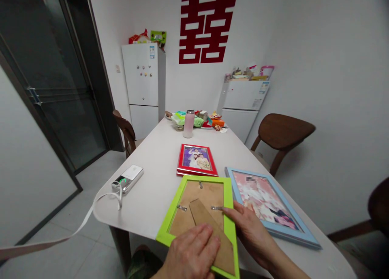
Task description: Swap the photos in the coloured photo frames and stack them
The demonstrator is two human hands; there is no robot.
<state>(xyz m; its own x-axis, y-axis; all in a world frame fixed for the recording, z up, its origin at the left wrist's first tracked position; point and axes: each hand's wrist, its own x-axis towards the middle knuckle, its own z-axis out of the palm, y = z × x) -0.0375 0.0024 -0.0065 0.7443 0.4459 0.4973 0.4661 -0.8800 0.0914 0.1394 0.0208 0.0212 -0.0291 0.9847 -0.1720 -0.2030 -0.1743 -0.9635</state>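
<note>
A lime-green photo frame (169,221) is held back side up at the table's near edge, tilted toward me. Its brown backing board (209,190) carries a slanted cardboard stand (202,214) and small metal clips, among them a left clip (182,208) and a right clip (216,208). Across the lower backing and the stand lies my left hand (193,250), fingers bent and close together, holding the frame. My right hand (251,230) grips the right edge, its thumb at the right clip and its other fingers partly hidden underneath.
Beyond it lie a red photo frame (180,159) and, to the right, a larger light-blue frame (275,186). A power bank (129,177) with a white strap (82,224) rests at left. Farther back stand a pink bottle (189,124) and snack packets (179,119). Chairs flank the table (152,161).
</note>
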